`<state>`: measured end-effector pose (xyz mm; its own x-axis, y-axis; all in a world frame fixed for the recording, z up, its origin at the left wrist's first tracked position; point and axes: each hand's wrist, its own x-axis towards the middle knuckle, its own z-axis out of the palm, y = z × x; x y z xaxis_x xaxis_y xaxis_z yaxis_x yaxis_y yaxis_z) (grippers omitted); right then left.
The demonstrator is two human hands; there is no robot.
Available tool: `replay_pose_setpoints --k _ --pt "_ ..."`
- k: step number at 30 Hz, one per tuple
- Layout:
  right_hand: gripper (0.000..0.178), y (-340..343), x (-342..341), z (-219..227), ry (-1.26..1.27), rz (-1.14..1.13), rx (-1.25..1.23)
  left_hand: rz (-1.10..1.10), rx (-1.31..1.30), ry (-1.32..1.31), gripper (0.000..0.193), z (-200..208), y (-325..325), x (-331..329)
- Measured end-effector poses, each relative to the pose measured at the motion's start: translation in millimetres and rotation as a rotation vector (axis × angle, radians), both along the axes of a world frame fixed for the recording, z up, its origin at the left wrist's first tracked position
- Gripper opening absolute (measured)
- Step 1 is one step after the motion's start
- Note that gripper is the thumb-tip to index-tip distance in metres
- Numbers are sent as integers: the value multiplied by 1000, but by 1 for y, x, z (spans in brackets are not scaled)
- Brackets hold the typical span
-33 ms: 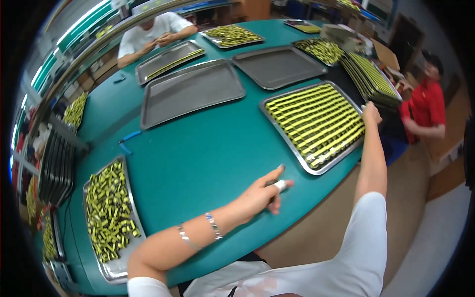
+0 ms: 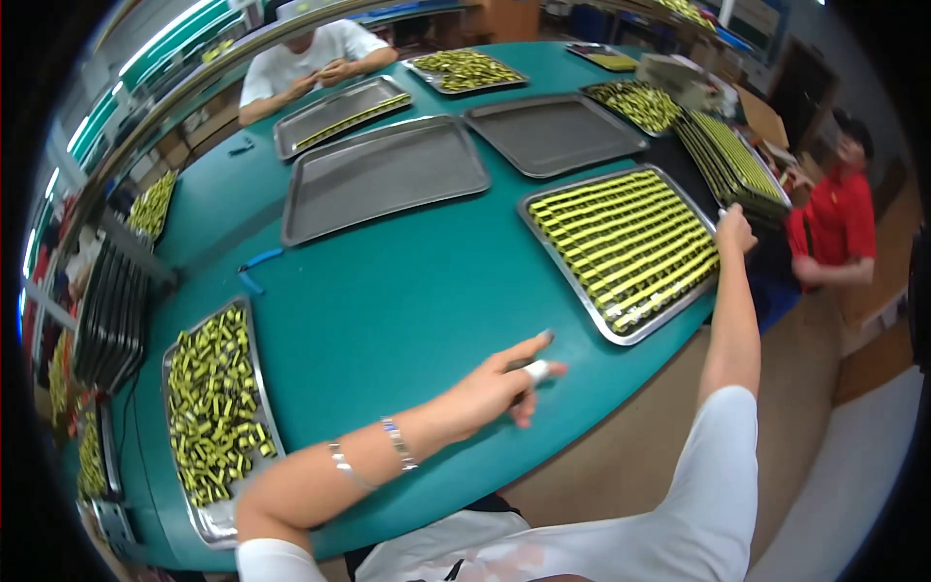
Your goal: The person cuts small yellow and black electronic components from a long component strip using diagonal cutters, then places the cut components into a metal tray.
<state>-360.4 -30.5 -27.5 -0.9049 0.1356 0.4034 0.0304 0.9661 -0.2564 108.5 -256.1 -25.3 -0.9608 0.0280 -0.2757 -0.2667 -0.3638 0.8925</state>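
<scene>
On the right side of the green table lies a metal tray [image 2: 632,339] filled with neat rows of small yellow-and-black pieces [image 2: 626,242]. My right hand [image 2: 737,231] is closed at this tray's right rim, its fingertips partly hidden. Over the near part of the table hovers my left hand [image 2: 497,390], holding nothing, fingers apart, with a white wrap around one finger. Below and left of it, my left forearm passes beside another metal tray [image 2: 225,532] heaped with loose yellow-and-black pieces [image 2: 211,407].
Two bare grey trays [image 2: 388,179] [image 2: 553,134] lie farther back. Blue-handled pliers [image 2: 254,272] rest at left. Stacked filled trays [image 2: 732,160] stand at far right, near a person in red [image 2: 839,213]. Another person [image 2: 315,63] works across the table.
My left hand has shifted slightly left and down. The whole view has moved a little; my right hand stays at the filled tray's rim.
</scene>
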Motion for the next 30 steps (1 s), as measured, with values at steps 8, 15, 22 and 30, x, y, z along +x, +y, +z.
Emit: replay_pose_setpoints --k 8,15,22,30 --pt "32 -89 88 45 462 785 -100 -45 -357 -53 47 10 -48 132" --pt "21 -273 234 30 277 1320 -33 -74 -536 20 47 -19 7 185" --pt "12 -398 311 -19 480 1382 126 524 -1181 408 31 -44 11 269" --pt "12 -431 330 -47 449 1136 315 524 -1322 491 39 -73 -7 299"
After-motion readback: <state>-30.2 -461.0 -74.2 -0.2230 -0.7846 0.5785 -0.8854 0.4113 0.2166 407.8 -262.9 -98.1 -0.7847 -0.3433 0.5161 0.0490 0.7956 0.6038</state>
